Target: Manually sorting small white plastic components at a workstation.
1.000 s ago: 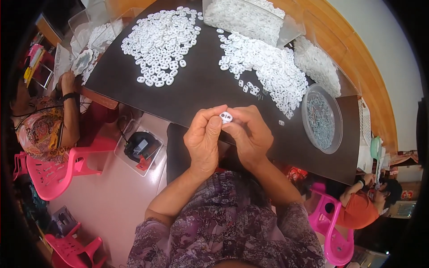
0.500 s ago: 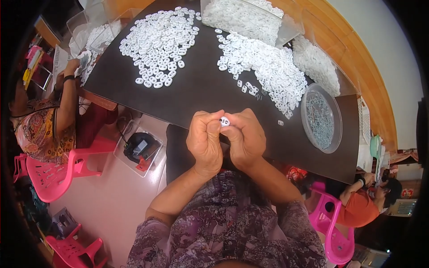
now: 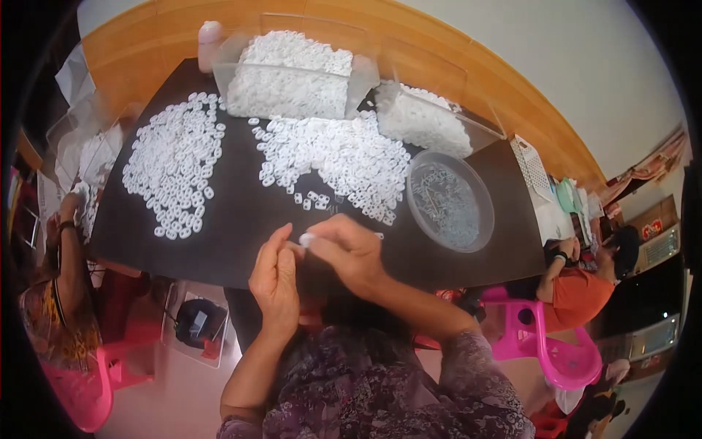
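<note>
In front of me, over the near edge of the dark table, my two hands are close together. My right hand point(image 3: 347, 252) pinches a small white plastic piece point(image 3: 306, 239) between thumb and finger; motion blurs it. Beside it, my left hand point(image 3: 273, 278) has its fingers stretched upward, the tips close to the piece. Beyond the hands, a few loose white two-hole pieces point(image 3: 313, 199) lie near some thin metal pins point(image 3: 337, 207). A wide heap of similar white pieces point(image 3: 336, 157) spreads behind them.
Another pile of white oval pieces point(image 3: 175, 168) lies at the left. Clear bins point(image 3: 292, 80) full of white parts stand at the back. A round clear tray point(image 3: 488, 212) of small metal screws or pins sits right. People work at both sides, near pink chairs point(image 3: 563, 358).
My view has shifted, so the table now sits lower and further left in it. Both hands pinched the white piece together before; now the left fingers have straightened and the right pinches it.
</note>
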The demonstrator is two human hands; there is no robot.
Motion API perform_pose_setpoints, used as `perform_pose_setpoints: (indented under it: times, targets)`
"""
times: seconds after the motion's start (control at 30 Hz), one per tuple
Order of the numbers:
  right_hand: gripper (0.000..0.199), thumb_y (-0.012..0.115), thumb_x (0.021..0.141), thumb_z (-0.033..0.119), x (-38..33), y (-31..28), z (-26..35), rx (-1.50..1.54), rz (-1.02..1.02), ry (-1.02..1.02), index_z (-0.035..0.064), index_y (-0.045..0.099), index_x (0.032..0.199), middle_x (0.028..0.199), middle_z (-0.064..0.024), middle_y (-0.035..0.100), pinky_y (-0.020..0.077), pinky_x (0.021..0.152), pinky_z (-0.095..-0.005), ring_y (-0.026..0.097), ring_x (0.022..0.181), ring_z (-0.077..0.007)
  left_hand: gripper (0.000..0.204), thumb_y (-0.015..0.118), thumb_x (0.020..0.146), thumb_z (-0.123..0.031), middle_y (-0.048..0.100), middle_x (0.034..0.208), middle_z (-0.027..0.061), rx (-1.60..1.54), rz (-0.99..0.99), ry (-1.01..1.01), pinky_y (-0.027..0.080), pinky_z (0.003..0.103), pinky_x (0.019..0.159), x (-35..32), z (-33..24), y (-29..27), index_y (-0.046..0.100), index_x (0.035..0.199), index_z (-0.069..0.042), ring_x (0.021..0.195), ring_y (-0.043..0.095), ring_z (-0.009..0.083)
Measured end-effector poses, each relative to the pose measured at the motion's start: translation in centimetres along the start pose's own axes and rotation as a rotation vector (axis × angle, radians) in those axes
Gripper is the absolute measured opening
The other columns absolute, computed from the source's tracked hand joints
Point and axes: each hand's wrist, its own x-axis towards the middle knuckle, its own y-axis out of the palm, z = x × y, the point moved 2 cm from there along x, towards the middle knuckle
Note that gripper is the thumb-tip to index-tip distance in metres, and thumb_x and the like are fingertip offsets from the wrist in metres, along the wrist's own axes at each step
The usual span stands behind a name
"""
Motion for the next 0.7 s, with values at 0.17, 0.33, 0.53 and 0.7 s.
perform_pose_setpoints:
  times: [0.17, 0.33, 0.53, 0.7]
  targets:
    - [0.015, 0.065, 0.080, 0.008, 5.8, -9.9, 1.4, -0.590, -0.317, -0.241, 0.0000, 0.066, 0.092, 0.081, -0.0077, 0.065, 0.0467, 0.069, -0.0255, 0.059, 0.075, -0.0114, 0.025, 0.052, 0.092, -0.009, 0.059, 0.083, 0.0051, 0.128, 0.060, -0.066, 0.043, 0.023, 0.074, 1.4, 1.1, -1.2, 0.056, 0.111, 0.007, 0.078, 0.054, 0.0105]
    - [0.018, 0.062, 0.082, 0.008, 14.8, -22.3, 0.7, -0.713, -0.488, -0.218, 0.0000, 0.065, 0.098, 0.087, -0.0070, 0.063, 0.0458, 0.073, -0.0253, 0.058, 0.080, -0.0138, 0.014, 0.061, 0.081, -0.004, 0.059, 0.076, 0.0106, 0.387, 0.090, 0.066, 0.044, 0.031, 0.062, 4.7, 1.0, -0.8, 0.064, 0.094, -0.002, 0.067, 0.057, 0.0227]
    - [0.018, 0.063, 0.080, 0.006, 15.9, -23.0, -0.9, -1.254, -0.453, -0.432, 0.0035, 0.066, 0.098, 0.088, -0.0120, 0.064, 0.0464, 0.070, -0.0332, 0.060, 0.079, -0.0230, 0.012, 0.063, 0.079, -0.004, 0.054, 0.071, 0.0118, 0.754, 0.170, 0.352, 0.043, 0.035, 0.060, 7.8, 2.0, 0.5, 0.066, 0.090, -0.007, 0.067, 0.056, 0.0260]
    - [0.014, 0.064, 0.075, 0.002, 9.5, -12.3, -1.6, -0.960, -0.052, -0.619, 0.0044, 0.066, 0.088, 0.080, -0.0124, 0.062, 0.0461, 0.070, -0.0352, 0.058, 0.076, -0.0277, 0.009, 0.064, 0.076, -0.006, 0.050, 0.067, 0.0116, 0.960, 0.211, 0.557, 0.042, 0.040, 0.058, 9.3, 3.6, 1.7, 0.066, 0.084, -0.010, 0.065, 0.054, 0.0280]
